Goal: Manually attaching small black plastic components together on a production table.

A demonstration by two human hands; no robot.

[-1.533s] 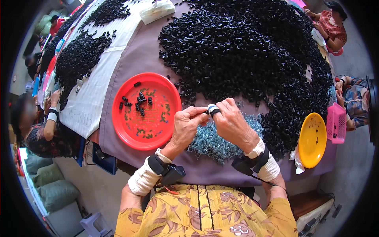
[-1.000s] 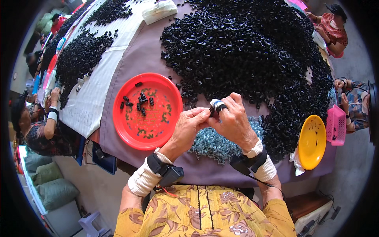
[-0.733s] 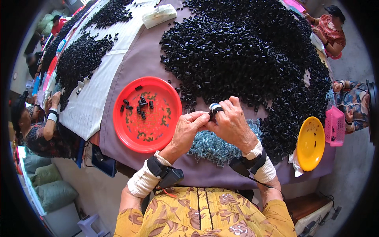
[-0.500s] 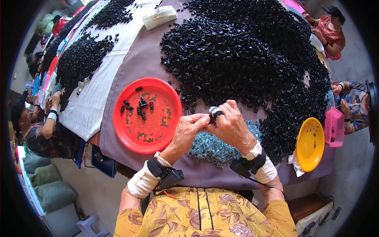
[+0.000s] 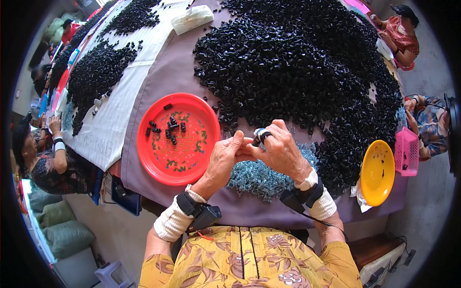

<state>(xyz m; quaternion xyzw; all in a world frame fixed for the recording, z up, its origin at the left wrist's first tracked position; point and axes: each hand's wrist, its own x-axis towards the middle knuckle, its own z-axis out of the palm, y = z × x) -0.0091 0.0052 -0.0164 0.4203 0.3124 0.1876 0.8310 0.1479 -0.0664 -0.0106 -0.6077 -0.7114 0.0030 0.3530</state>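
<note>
My left hand and my right hand meet over the near part of the table, fingertips pinched together. Between the right thumb and fingers shows a small black plastic piece; a white and dark band wraps one right finger. What the left fingers pinch is hidden. Beneath the hands lies a heap of small clear-blue plastic pieces. A large pile of small black plastic pieces spreads beyond them. Left of my hands, a red round plate with a printed pattern carries several black pieces.
To the right, a yellow plate with a few dark bits rests beside a pink basket. A white crumpled bag lies at the far side. Other people sit along both sides, near further black piles on white cloth.
My left thumb has lifted and the left fingers have shifted under the right fingertips. The black piece shows more between the right fingers. The person at left has moved an arm.
</note>
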